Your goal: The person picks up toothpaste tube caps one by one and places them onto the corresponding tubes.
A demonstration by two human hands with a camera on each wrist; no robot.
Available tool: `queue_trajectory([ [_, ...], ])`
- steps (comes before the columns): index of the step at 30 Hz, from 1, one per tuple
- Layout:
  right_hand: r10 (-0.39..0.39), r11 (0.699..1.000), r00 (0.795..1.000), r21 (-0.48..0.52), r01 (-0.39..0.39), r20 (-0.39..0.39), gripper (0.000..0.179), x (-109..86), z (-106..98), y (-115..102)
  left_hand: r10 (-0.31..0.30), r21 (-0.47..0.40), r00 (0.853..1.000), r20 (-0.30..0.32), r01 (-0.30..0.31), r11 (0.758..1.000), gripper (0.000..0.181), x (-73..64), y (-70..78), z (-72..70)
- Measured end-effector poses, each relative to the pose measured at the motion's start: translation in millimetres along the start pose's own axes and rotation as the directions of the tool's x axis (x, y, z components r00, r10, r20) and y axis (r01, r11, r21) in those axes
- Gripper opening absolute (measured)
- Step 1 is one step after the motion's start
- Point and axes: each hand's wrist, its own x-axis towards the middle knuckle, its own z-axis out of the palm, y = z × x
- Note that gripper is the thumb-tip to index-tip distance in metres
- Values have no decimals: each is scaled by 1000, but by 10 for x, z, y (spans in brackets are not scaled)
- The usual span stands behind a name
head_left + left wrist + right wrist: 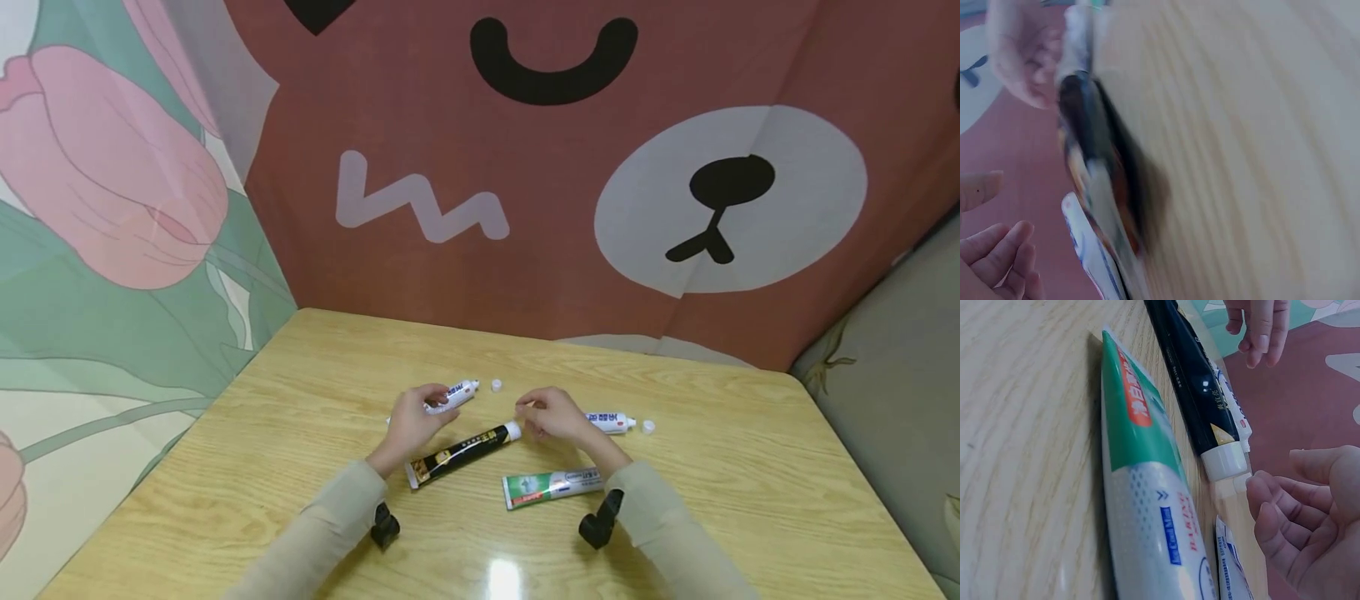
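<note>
Yellow wood-grain table [757, 467] bears a black tube [465, 455] before red bear-print cloth [555, 175].

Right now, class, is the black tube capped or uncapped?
Capped: the black tube has a white cap on its end, visible in the head and right wrist views.

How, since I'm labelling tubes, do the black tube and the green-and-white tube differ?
The black tube has gold markings; the green-and-white tube has red ones. The black tube's white cap shows; the green-and-white tube's cap end is out of sight. Both lie on the table.
</note>
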Motion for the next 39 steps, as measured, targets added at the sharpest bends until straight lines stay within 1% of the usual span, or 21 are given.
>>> queue_trajectory([
  [2, 17, 1000, 1000, 12, -18, 6, 29, 17, 2, -8, -12, 35, 1000, 14, 11, 999, 37, 23, -26, -34],
  [5, 29, 999, 1000, 14, -29, -1, 29, 36, 6, -12, -30, 45, 999, 22, 29, 999, 41, 66, -80, -74],
  [8, 22, 1000, 1000, 16, -22, -14, 29, 54, 7, 0, -47, 15, 998, 34, 46, 999, 44, 112, -142, -90],
  [12, 5, 1000, 1000, 14, -5, -23, 27, 89, 1, 10, -88, -34, 993, 77, 91, 995, 51, 168, -213, -82],
  [15, -13, 1000, 999, -20, 12, -46, 26, 120, -6, 2, -107, -41, 989, 107, 112, 993, 56, 210, -255, -68],
  [19, -21, 998, 997, -53, 17, -72, 25, 173, -5, -11, -85, 12, 987, 136, 84, 996, 59, 257, -301, -67],
  [22, 0, 999, 996, -50, -4, -85, 24, 223, 7, -9, -60, 76, 986, 154, 49, 996, 58, 290, -344, -73],
  [25, 9, 998, 995, -61, -15, -101, 23, 281, 17, 0, -66, 139, 984, 165, 43, 989, 57, 324, -387, -74],
  [27, 20, 997, 994, -74, -29, -110, 23, 318, 18, 9, -80, 169, 983, 168, 51, 984, 57, 342, -401, -72],
  [30, 26, 996, 993, -84, -35, -114, 24, 369, 12, 30, -91, 186, 981, 170, 59, 981, 57, 360, -410, -64],
  [34, 16, 997, 994, -78, -25, -108, 27, 409, -1, 47, -93, 170, 981, 169, 64, 983, 57, 366, -424, -41],
  [39, 45, 996, 994, -74, -52, -96, 33, 442, 12, 39, -107, 159, 979, 174, 79, 984, 54, 357, -431, -5],
])
